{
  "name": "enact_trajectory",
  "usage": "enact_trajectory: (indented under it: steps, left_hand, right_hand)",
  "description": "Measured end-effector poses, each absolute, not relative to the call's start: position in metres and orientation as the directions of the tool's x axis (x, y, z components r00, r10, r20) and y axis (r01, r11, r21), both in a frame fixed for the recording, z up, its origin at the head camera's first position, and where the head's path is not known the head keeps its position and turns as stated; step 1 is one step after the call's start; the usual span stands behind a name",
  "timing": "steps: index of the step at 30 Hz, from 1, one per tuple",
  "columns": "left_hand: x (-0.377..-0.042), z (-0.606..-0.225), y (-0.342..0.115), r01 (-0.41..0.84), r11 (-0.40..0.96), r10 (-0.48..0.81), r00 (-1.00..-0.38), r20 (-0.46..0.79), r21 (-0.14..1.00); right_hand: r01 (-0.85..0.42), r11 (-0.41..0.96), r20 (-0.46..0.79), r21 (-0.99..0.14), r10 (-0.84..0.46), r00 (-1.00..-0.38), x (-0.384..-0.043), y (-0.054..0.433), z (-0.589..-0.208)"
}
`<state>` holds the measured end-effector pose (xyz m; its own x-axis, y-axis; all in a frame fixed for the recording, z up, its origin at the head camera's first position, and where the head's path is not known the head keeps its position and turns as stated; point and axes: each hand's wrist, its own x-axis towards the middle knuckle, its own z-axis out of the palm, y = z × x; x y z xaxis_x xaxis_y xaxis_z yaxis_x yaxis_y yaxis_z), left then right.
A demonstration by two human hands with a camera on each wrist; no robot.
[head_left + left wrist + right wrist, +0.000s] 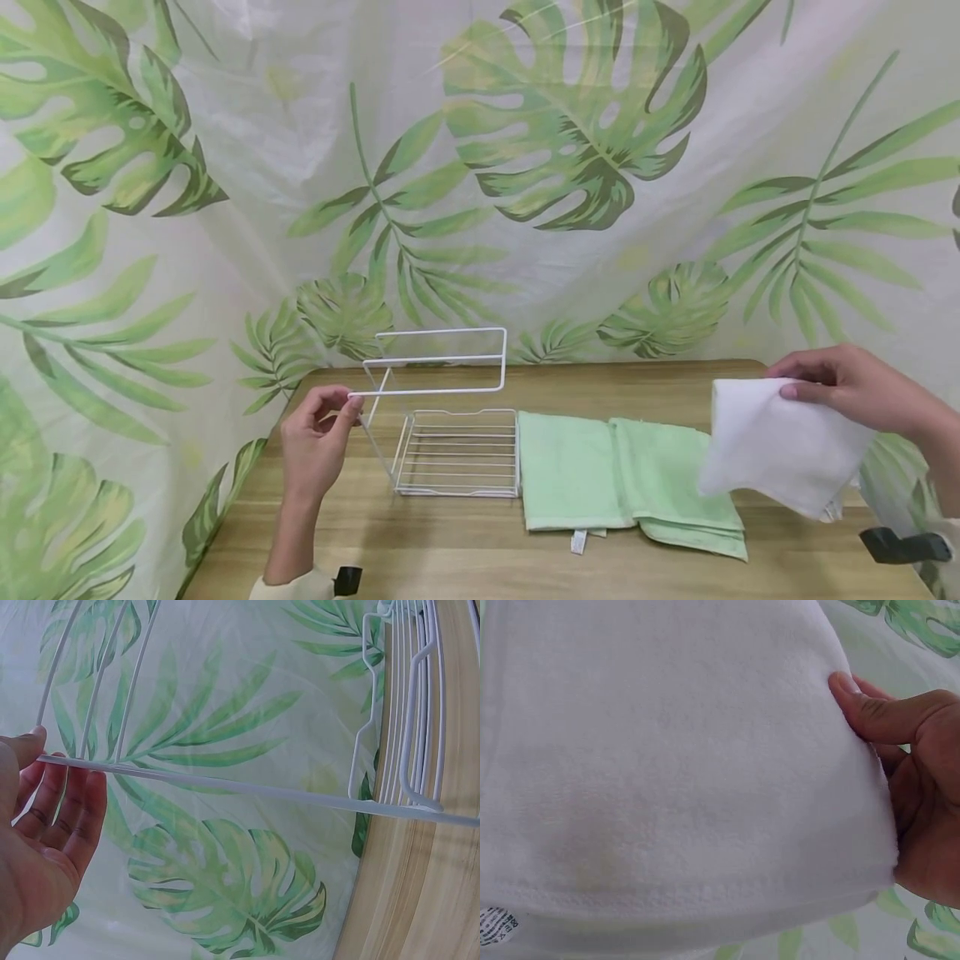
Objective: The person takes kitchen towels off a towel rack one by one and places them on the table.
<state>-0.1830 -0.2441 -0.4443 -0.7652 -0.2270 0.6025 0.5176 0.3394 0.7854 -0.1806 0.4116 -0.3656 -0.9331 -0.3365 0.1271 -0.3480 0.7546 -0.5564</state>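
A white wire rack (457, 494) stands on the table left of centre, with a slatted base and three long bars raised above it. My left hand (318, 442) pinches its upper left corner between thumb and fingers, and the left wrist view shows the fingers under the wire (225, 787). At the right, my right hand (847, 387) holds a folded white towel (780, 450) by its upper edge, thumb on the near face. The towel hangs in front of the green towels' right end. In the right wrist view a printed label (496, 926) shows at its lower corner.
Two folded light green towels lie side by side right of the rack: a left one (570, 475) with a white tag (578, 542), and a right one (667, 475) overlapping it. Behind the wooden table (450, 558) hangs a leaf-print curtain (585, 275).
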Motion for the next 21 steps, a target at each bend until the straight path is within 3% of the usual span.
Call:
enact_trajectory:
  steps: [11,21]
  left_hand:
    - [-0.183,-0.445,-0.245,0.541,0.326,-0.212,-0.757,0.618,0.775]
    - [-0.182,-0.445,-0.246,0.542,0.316,-0.21,-0.76,0.615,0.779]
  right_hand:
    - [-0.351,0.671,-0.002,-0.653,-0.465,-0.885,-0.176,0.445,-0.38]
    - [-0.395,0.557,-0.018,-0.73,-0.593,-0.805,-0.173,0.467,-0.403]
